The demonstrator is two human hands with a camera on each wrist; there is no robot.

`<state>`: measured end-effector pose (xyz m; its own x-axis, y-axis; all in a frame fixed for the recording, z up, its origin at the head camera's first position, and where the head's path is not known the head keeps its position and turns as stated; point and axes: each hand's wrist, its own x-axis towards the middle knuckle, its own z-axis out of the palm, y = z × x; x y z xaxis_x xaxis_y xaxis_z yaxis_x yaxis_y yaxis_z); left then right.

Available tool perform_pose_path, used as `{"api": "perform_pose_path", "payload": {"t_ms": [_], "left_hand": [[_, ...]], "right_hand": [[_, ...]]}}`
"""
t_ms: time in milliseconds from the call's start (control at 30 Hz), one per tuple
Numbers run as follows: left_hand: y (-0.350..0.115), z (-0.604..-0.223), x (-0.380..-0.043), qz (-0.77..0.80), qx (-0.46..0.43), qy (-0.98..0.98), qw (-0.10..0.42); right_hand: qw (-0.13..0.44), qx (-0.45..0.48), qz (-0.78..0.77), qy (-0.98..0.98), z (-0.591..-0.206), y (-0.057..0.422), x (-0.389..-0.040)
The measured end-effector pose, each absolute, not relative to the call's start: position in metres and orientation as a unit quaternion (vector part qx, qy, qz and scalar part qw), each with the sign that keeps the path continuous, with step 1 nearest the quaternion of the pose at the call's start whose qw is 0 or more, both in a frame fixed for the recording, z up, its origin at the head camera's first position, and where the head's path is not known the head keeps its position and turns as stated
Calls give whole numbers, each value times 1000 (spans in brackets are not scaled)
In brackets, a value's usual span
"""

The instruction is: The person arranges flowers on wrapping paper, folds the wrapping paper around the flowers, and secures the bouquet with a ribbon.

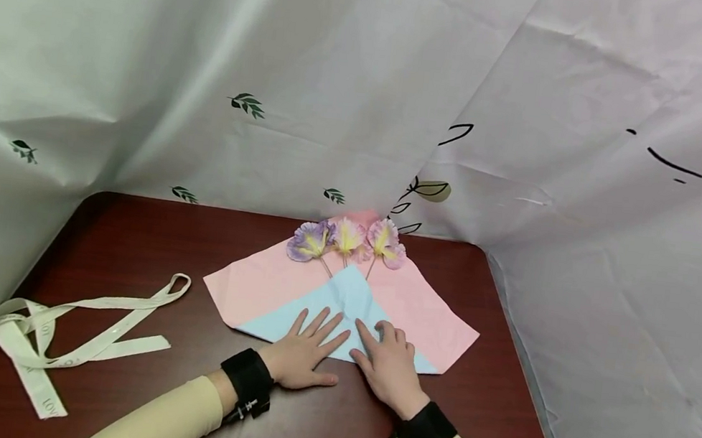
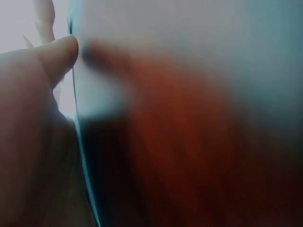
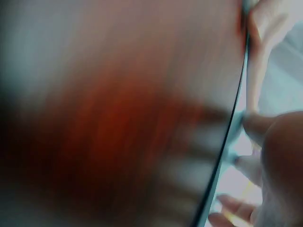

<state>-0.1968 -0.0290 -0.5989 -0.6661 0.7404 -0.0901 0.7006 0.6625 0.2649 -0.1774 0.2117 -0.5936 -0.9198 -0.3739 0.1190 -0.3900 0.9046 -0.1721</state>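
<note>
A sheet of wrapping paper [image 1: 266, 280], pink with a light blue folded-up flap [image 1: 347, 297], lies on the table. Three artificial flowers rest on its upper part: a purple one [image 1: 308, 241], a pink-yellow one [image 1: 347, 236] and a pink one [image 1: 386, 243]. The flap covers their lower stems. My left hand [image 1: 303, 354] lies with spread fingers on the flap, its thumb on the table below the fold. On the flap's right side, my right hand [image 1: 391, 368] touches the paper, index finger extended and the others slightly bent. Each wrist view shows its hand at the edge, beside the blurred tabletop.
A loose cream ribbon [image 1: 101, 302] with printed letters lies looped at the table's left. The dark red-brown table [image 1: 449, 266] is bordered behind and on both sides by a pale patterned curtain [image 1: 314, 85]. The flower heads lie close to its back edge.
</note>
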Motion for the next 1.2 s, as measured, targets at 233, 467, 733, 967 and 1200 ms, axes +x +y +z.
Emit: {"api": "perform_pose_path", "payload": {"t_ms": [233, 467, 733, 967, 1200], "left_hand": [[-32, -595, -194, 100, 405, 904, 95], [-57, -593, -194, 112, 410, 898, 112], [-105, -604, -194, 182, 403, 891, 100], [-127, -609, -191, 200, 391, 894, 93], [-144, -600, -186, 211, 378, 895, 106]], "right_hand": [[-38, 176, 86, -980, -601, 200, -172], [-97, 165, 79, -978, -599, 211, -171], [-91, 200, 118, -968, -599, 250, -169], [-113, 188, 135, -966, -587, 271, -168], [-114, 175, 156, -966, -585, 291, -166]]}}
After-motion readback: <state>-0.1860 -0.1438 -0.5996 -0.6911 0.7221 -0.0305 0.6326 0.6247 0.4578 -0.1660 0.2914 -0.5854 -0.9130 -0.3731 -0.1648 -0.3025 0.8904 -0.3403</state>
